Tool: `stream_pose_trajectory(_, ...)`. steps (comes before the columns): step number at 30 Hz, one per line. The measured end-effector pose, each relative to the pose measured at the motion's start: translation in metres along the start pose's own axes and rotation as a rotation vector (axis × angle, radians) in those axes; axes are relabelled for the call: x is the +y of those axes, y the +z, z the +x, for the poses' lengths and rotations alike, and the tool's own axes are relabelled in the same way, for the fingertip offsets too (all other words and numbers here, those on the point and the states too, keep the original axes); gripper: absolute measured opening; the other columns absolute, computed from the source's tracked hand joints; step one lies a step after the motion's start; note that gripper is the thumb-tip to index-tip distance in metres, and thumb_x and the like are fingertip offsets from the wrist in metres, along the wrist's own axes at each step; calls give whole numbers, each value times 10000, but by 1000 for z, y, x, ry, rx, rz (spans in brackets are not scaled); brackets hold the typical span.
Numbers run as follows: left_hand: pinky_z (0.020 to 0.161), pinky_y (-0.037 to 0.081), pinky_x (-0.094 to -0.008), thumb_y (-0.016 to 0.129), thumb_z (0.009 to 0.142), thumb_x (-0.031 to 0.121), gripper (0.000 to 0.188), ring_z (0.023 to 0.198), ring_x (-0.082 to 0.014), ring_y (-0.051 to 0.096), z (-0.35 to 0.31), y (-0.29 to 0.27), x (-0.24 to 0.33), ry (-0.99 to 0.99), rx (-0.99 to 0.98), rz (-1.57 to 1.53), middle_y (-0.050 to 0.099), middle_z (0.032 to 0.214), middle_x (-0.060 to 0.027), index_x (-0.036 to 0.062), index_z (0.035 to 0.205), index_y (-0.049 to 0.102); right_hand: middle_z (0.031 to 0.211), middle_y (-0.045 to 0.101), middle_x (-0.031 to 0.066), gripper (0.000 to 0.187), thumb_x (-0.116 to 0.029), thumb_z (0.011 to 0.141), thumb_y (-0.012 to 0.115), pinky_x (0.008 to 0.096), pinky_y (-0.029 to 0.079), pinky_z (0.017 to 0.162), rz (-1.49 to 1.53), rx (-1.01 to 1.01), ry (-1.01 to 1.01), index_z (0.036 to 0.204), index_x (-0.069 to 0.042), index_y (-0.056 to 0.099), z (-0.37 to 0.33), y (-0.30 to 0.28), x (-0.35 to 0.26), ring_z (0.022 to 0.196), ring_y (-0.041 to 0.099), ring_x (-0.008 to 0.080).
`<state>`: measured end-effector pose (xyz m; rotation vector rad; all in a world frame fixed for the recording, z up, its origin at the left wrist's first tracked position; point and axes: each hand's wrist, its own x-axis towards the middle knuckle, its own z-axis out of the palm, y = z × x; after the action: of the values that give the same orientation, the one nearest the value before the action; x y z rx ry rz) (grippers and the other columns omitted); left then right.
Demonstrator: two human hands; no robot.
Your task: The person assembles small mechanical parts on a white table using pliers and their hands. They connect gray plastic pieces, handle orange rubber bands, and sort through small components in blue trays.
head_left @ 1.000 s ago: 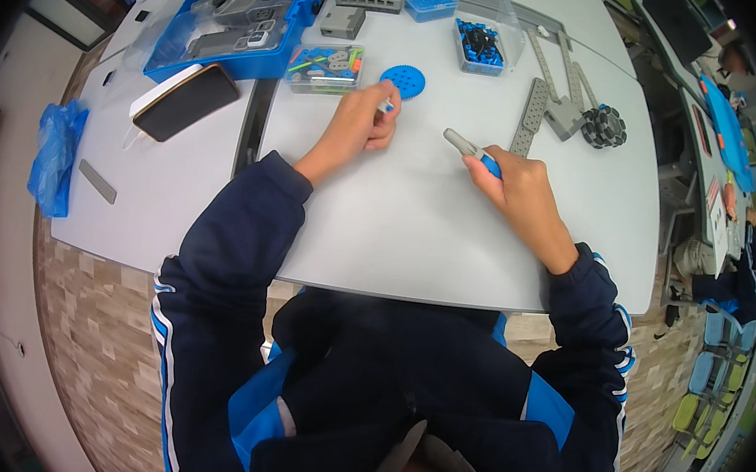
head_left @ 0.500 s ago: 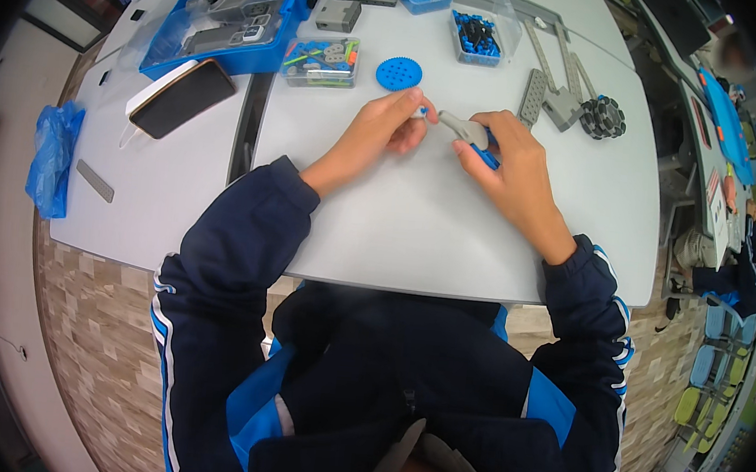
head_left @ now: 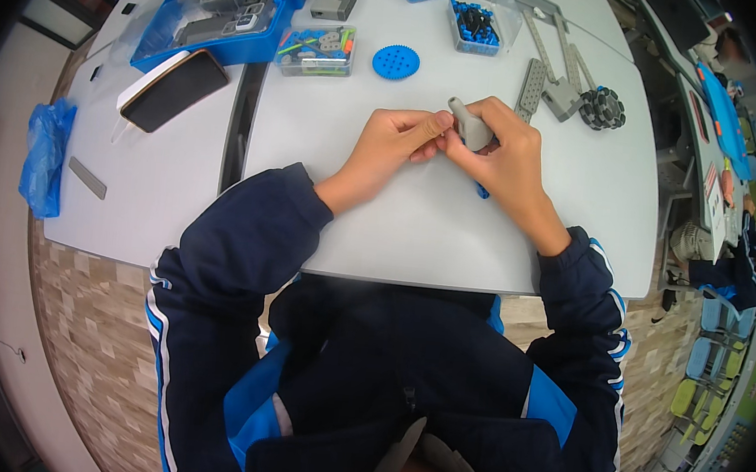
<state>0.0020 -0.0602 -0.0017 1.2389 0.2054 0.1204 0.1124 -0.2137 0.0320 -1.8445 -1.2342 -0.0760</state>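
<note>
My right hand (head_left: 513,153) is closed around a grey and blue plier-like tool (head_left: 473,129), its rounded grey part upward and a blue end showing below the palm. My left hand (head_left: 395,143) is closed in a pinch, its fingertips meeting the tool and the right fingers. Whatever lies between the left fingertips is hidden. Both hands are raised above the white table (head_left: 378,236). Beyond them lies a round blue gear plate (head_left: 396,62).
Farther back are a box of coloured parts (head_left: 316,51), a box of black and blue pins (head_left: 474,27) and a blue toolbox (head_left: 224,43). Grey beams (head_left: 529,87) and a black wheel (head_left: 603,109) lie right. At left are a phone (head_left: 175,92) and a blue bag (head_left: 46,157).
The hands have come together from apart. The tool has turned more upright in my right hand. The small white and blue piece seen in my left fingers is now hidden.
</note>
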Motion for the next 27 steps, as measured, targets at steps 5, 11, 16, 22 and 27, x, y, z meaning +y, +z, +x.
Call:
stream_pose_trajectory(5, 653, 426, -220, 583, 1029, 321, 345, 711, -78, 534, -2, 1, 1, 59, -16, 94, 652, 869, -51, -14, 1022, 664, 643, 619, 16, 247, -224, 797, 747, 241, 388, 492, 166, -100, 316, 892, -1, 701, 3, -9, 14, 546, 507, 53)
stream_pose_trajectory(11, 665, 446, -217, 566, 1035, 220, 222, 792, -84, 607, -5, 3, 1, 147, -15, 259, 681, 916, -50, 13, 1098, 618, 669, 599, -31, 277, -252, 789, 745, 218, 355, 529, 368, -210, 426, 897, 0, 711, 5, -10, 30, 593, 456, 26)
stream_pose_trajectory(16, 667, 452, -222, 529, 1053, 215, 221, 790, -79, 602, -3, 1, -1, 145, -42, 252, 679, 923, -49, 16, 1087, 618, 711, 623, -14, 280, -237, 790, 743, 225, 389, 561, 422, -190, 409, 912, 13, 710, 2, -8, 29, 640, 497, 41)
stream_pose_trajectory(22, 659, 446, -219, 519, 1056, 212, 224, 774, -79, 600, -5, 3, -2, 156, -59, 298, 675, 909, -45, 17, 1097, 623, 723, 633, 1, 286, -225, 792, 737, 234, 407, 571, 332, -171, 367, 941, 18, 710, 2, -5, 25, 662, 511, 47)
stream_pose_trajectory(27, 682, 473, -231, 540, 1042, 185, 199, 751, -85, 607, -9, 5, 0, 202, -19, 435, 670, 873, -38, 11, 1069, 633, 729, 636, -1, 279, -221, 796, 736, 236, 410, 582, 324, -203, 380, 952, 9, 712, 1, -7, 26, 671, 511, 45)
